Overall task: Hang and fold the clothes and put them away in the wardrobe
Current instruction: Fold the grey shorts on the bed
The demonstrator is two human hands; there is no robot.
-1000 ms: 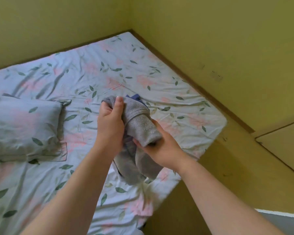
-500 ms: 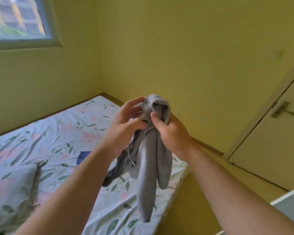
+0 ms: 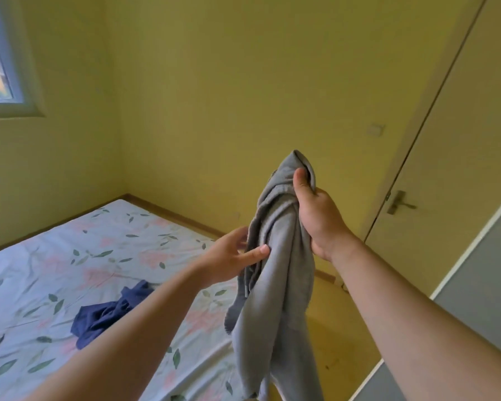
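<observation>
A grey garment [image 3: 275, 299] hangs bunched in the air over the bed's corner. My right hand [image 3: 318, 215] grips its top, thumb pressed on the cloth. My left hand [image 3: 235, 256] is lower on the garment's left side, with the thumb lying across the cloth and the fingers behind a fold, pinching it. A dark blue garment [image 3: 110, 311] lies crumpled on the floral bed sheet [image 3: 41, 270].
Yellow walls meet in a corner behind the bed. A closed door with a lever handle [image 3: 399, 201] stands at the right. A grey panel with a white edge [image 3: 480, 285] fills the lower right. A window [image 3: 0, 68] is at upper left.
I have lifted the grey garment higher and to the right, and the view has turned toward the door. My left hand slid down from the top to the garment's side.
</observation>
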